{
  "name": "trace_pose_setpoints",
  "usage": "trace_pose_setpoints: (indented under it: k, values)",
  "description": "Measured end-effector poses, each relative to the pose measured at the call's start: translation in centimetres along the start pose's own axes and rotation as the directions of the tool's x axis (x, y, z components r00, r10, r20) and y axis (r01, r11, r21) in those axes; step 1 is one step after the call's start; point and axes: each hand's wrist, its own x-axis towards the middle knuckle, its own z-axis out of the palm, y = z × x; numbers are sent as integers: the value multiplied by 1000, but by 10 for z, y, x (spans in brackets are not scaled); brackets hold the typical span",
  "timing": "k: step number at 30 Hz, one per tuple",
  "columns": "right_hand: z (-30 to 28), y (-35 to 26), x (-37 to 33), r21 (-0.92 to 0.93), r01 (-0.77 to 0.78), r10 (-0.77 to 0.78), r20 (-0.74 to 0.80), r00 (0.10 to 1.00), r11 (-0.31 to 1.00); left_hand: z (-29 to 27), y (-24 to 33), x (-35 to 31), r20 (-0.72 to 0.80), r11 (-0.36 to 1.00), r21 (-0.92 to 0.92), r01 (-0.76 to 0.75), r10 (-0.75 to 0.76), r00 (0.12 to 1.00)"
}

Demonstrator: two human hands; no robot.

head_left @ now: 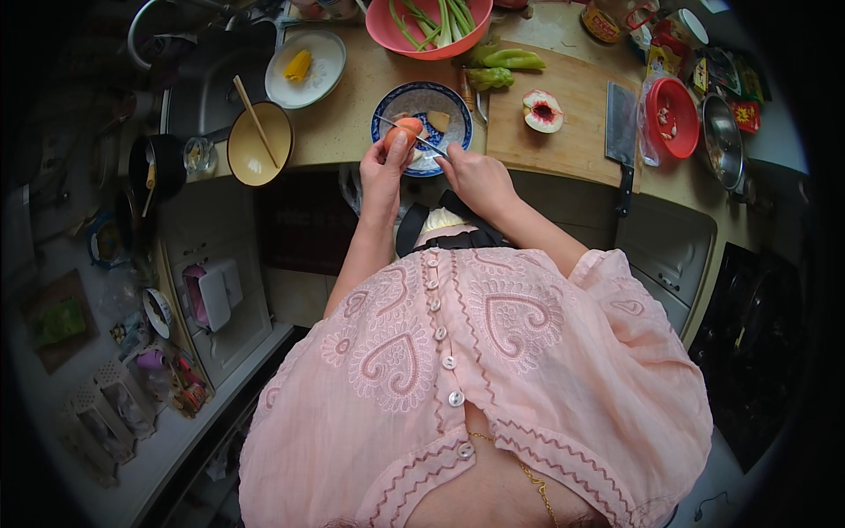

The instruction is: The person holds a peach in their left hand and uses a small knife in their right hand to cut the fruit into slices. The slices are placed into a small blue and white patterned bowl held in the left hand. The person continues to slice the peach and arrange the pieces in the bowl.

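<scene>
The left hand [384,172] has its fingers closed around a round orange-red peach piece [406,132], held up over the blue-and-white patterned plate [453,101] at the near edge of the table [352,114]. The right hand [476,179] grips the handle of a thin small knife [412,135], fingers wrapped tight. The blade's long axis runs from the right hand up and leftward across the fruit — so the fruit lies to the left of the right hand's fingers and just above the left hand's fingertips, touching the blade as far as can be told.

Counted: one held peach piece, one pale cut wedge [437,121] lying on the plate, and one halved peach with a dark red pit hollow [542,112] on the wooden cutting board [572,132], well apart to the right. One cleaver [621,141] lies at the board's right edge. One yellow bowl with a single chopstick [259,143] stands to the left — and one pink bowl of green stalks [429,26] behind the plate.
</scene>
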Motion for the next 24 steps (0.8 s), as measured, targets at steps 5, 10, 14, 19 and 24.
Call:
trace_pose_setpoints:
  k: [5,10,14,19,24]
  values:
    - [1,0,-1,-33,13,-14,-10,1000,999,-1,-3,0,-32,998,67,12,-10,999]
    - [-1,-1,0,-49,3,-4,-9,1000,999,-1,-3,1,-41,996,83,14,-11,999]
    - [0,-1,-1,-36,7,-8,-22,1000,999,-1,-2,2,-34,995,92,22,-19,999]
    - [-1,1,-4,-9,-7,7,-11,1000,1000,1,-4,-1,-55,996,93,8,-3,999]
    - [10,7,-3,243,-19,14,24,1000,970,1,1,0,-5,999,37,-30,31,1000]
